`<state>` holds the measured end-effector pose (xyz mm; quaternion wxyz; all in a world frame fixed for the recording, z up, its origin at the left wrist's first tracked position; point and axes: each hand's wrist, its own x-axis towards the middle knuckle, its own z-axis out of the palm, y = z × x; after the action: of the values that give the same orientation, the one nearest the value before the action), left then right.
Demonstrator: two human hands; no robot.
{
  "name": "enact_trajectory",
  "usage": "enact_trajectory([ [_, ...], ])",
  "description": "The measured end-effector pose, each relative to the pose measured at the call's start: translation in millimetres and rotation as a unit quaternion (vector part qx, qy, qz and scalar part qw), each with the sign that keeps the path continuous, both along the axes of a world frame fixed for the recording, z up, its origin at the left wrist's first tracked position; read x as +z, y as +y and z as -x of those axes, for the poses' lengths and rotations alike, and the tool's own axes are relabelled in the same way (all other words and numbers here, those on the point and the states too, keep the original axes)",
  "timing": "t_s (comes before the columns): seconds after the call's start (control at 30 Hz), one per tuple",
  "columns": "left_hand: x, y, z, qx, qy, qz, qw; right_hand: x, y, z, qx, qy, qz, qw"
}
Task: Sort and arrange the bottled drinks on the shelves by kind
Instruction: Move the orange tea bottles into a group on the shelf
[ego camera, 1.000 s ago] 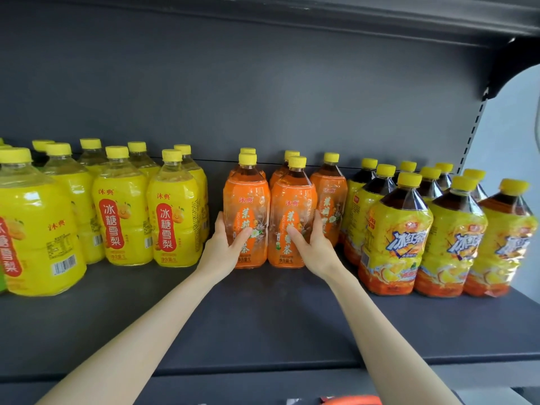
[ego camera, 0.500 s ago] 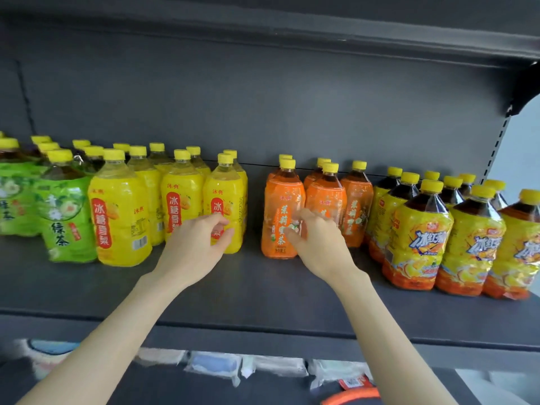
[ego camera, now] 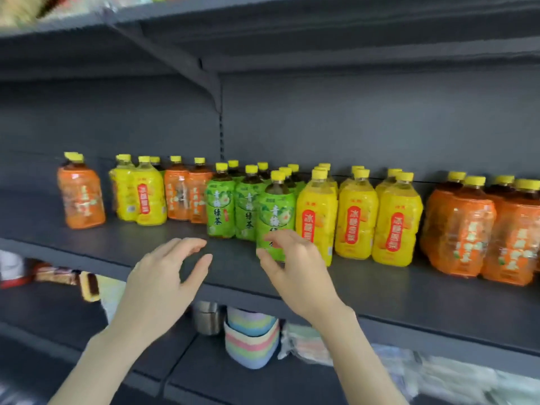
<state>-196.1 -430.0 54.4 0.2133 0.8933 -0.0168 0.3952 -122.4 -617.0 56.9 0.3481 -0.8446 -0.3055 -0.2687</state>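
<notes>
Bottled drinks with yellow caps stand in a row on the dark grey shelf (ego camera: 122, 247). From the left: a lone orange bottle (ego camera: 81, 197), a pair of yellow bottles (ego camera: 140, 194), two orange bottles (ego camera: 187, 197), several green tea bottles (ego camera: 274, 211), several yellow pear drink bottles (ego camera: 356, 220), and orange bottles (ego camera: 467, 232) at the right. My left hand (ego camera: 163, 276) hovers in front of the shelf edge, fingers loosely spread, holding nothing. My right hand (ego camera: 295, 267) hovers just in front of the nearest green bottle, fingers relaxed; whether it touches the bottle is unclear.
A shelf bracket (ego camera: 204, 77) and upright slot strip sit behind the bottles. The shelf below holds a metal cup (ego camera: 207, 317), pastel striped bowls (ego camera: 251, 337), packaged goods (ego camera: 315, 343) and snack packs (ego camera: 67, 276). Another shelf hangs overhead.
The view has swung left along the shelf. Both hands have left the orange bottles and moved left, now hovering in front of the green tea bottles, holding nothing.
</notes>
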Motion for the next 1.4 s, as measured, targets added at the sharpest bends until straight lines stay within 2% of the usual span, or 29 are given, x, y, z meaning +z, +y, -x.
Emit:
enact_trajectory([
  [0.23, 10, 117, -11, 0.02, -0.011, 0.002, 1.0, 13, 116, -18, 0.022, 0.007, -0.01, 1.0],
  [0.47, 11, 207, -83, -0.012, -0.027, 0.016, 0.999, 18, 200, -82, 0.001, -0.006, -0.037, 0.999],
  [0.6, 1, 262, -123, -0.02, -0.024, 0.062, 0.998, 14, 256, -124, 0.005, 0.009, -0.027, 1.0],
  [0.8, 11, 329, -194, -0.055, -0.02, 0.082, 0.995, 27, 331, -188, -0.028, 0.022, -0.023, 0.999],
  [0.93, 14, 356, -254, -0.095, -0.019, 0.114, 0.989, 29, 359, -227, -0.088, 0.04, -0.005, 0.995],
  [1.1, 14, 357, -324, -0.146, -0.021, 0.153, 0.977, 32, 377, -269, -0.174, 0.051, -0.048, 0.982],
  [1.23, 9, 354, -351, -0.068, -0.114, 0.096, 0.986, 32, 376, -291, -0.219, 0.055, -0.092, 0.97],
  [1.4, 4, 372, -381, -0.053, -0.105, 0.089, 0.989, 32, 380, -318, -0.233, 0.093, -0.141, 0.958],
])
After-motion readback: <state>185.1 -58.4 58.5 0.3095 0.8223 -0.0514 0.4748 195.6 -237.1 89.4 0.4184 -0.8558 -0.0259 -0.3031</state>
